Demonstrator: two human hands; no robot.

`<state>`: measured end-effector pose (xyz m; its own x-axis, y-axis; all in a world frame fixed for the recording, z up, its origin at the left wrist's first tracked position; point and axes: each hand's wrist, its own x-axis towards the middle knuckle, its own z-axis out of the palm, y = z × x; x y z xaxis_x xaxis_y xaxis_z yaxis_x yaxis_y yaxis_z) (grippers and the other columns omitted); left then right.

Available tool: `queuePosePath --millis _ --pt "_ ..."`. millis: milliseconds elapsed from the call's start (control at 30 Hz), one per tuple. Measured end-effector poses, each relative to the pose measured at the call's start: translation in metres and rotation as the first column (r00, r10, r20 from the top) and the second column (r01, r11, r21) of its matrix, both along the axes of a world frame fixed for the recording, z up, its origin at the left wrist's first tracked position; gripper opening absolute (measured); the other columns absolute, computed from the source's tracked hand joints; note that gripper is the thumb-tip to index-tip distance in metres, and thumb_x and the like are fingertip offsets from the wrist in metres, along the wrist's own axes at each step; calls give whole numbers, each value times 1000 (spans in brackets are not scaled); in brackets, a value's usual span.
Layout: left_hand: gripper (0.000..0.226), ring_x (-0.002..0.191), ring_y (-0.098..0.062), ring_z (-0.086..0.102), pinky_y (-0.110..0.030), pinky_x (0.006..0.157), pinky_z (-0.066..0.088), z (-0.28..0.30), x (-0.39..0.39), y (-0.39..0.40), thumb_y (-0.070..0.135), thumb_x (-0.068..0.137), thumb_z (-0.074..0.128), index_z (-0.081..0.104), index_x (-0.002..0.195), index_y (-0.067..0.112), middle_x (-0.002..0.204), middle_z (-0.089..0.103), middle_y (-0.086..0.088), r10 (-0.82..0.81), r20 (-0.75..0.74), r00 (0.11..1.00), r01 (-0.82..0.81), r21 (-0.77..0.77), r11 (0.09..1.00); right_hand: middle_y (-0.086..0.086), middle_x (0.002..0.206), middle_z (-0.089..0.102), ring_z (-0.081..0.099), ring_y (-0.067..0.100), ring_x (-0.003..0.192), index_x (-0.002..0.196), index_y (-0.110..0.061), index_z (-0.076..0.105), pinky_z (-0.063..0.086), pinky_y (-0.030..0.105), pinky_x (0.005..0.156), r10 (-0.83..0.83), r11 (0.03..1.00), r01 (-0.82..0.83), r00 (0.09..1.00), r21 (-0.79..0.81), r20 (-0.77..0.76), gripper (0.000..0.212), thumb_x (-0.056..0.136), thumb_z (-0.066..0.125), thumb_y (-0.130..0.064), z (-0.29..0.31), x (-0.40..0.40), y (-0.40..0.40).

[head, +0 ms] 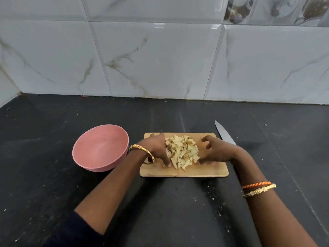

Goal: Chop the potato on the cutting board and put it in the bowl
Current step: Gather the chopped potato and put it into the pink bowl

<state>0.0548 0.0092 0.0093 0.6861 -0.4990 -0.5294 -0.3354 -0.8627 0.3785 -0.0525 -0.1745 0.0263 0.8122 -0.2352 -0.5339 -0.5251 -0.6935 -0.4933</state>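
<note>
Chopped potato pieces [182,151] sit in a loose pile mid-way across the wooden cutting board [204,171], between my two hands. Some pieces still show skin.

My left hand [157,148] is on the pile's left edge, palm facing the pieces, fingers extended and pointing away from me toward the far edge of the board, thumb tip down on the board at the pile's near-left corner. It touches the pieces on that side; nothing clasped in it.

My right hand [216,151] is on the pile's right edge, palm toward the pile, fingers loosely curved and spread, the upper ones raised off the board, thumb and lower fingertips down on the wood near the pile's near-right corner. Not clasping anything either; contact with the pieces is at most at the lower fingertips, hard to tell.

Both forearms come in from the near edge of the dark surface [53,175], converging on the board.

Pink bowl [100,147] stands just left of the board, beside my left wrist, no potato visible inside. Knife [224,133] lies on the surface just right of the board, behind my right hand, tip pointing away from me.
</note>
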Motion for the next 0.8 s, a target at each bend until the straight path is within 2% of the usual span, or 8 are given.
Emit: queuePosePath --millis 100,167,267,333,433,500,700,800 --pt "112 94 -22 62 -38 80 58 4 5 -3 43 52 88 26 142 20 139 36 -9 12 -71 997 -13 -12 1000 6 143 41 57 17 95 148 -22 24 47 15 60 34 999 -34 999 30 -1 96 72 83 -27 2 11 -3" --pt "111 88 -21 64 -39 75 59 6 4 -10 43 48 90 30 139 23 134 38 -7 28 -77 997 -32 -40 999 7 141 42 61 17 90 148 -24 22 56 23 65 49 997 -49 999 59 -8 100 70 85 -28 1 22 -1" --pt "103 84 -21 64 -47 74 58 11 4 -19 25 50 92 33 135 28 128 41 -4 39 -156 987 -50 -70 996 7 145 39 63 18 88 148 -27 21 58 27 69 109 990 -105 993 92 -42 102 69 85 -27 2 41 3" --pt "97 87 -24 64 -44 71 59 17 4 -24 16 53 91 35 132 25 120 47 -6 26 -215 976 -39 -53 998 7 145 38 63 18 87 146 -26 26 59 27 70 172 984 -168 982 65 -72 96 70 84 -25 5 50 6" --pt "83 88 -25 64 -36 67 60 23 5 -29 14 59 88 41 127 14 112 53 -9 3 -245 970 -11 -33 999 7 143 36 57 23 102 144 -24 32 59 33 79 243 970 -239 966 52 -90 87 73 83 -17 6 56 7" --pt "70 85 -23 64 -34 67 60 23 5 -32 14 62 86 46 120 12 108 55 -9 6 -253 967 -24 -69 997 8 142 37 53 24 107 143 -23 35 59 29 76 262 964 -257 962 71 -73 80 77 79 -12 4 56 6" --pt "49 81 -20 63 -34 69 59 14 8 -26 14 72 80 48 108 13 97 54 -4 56 -264 963 -108 -186 977 2 113 53 61 16 91 132 -14 54 58 27 75 176 969 -186 982 162 74 48 88 61 4 -4 51 -7" --pt "52 79 -18 62 -34 71 59 10 6 -23 13 74 78 45 113 15 95 51 -1 52 -236 970 -98 -190 977 5 114 57 62 12 88 124 -12 61 56 20 66 143 975 -163 981 149 133 38 90 57 5 -8 46 -10"
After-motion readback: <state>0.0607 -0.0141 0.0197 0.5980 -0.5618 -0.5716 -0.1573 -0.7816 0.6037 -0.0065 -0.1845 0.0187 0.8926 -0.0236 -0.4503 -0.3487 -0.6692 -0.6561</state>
